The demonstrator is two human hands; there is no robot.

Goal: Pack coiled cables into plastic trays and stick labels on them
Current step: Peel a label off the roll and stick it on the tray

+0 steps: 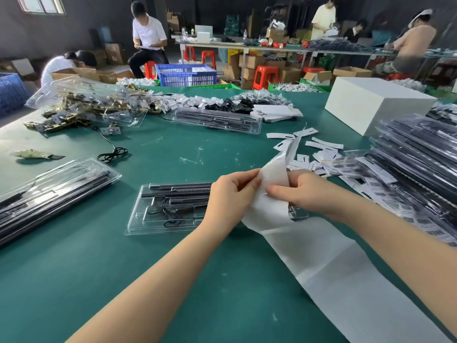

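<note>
Green table [173,280], clear plastic trays [170,209] of black parts, scattered labels [321,144], white box [376,105]

Both bare forearms extended forward, converging at centre. Left hand [231,194] fingers curled, thumb and fingertips pinching at upper right. Right hand [300,191] opposite, nearly touching left, fingers curled, pinching likewise.

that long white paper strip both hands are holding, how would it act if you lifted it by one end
The long white paper strip would probably go floppy: it already curls and bends between the left hand and right hand. It looks thin and light, so it likely trails off the green table and may drag. Its visible fold creases suggest that it kinks easily.
</note>
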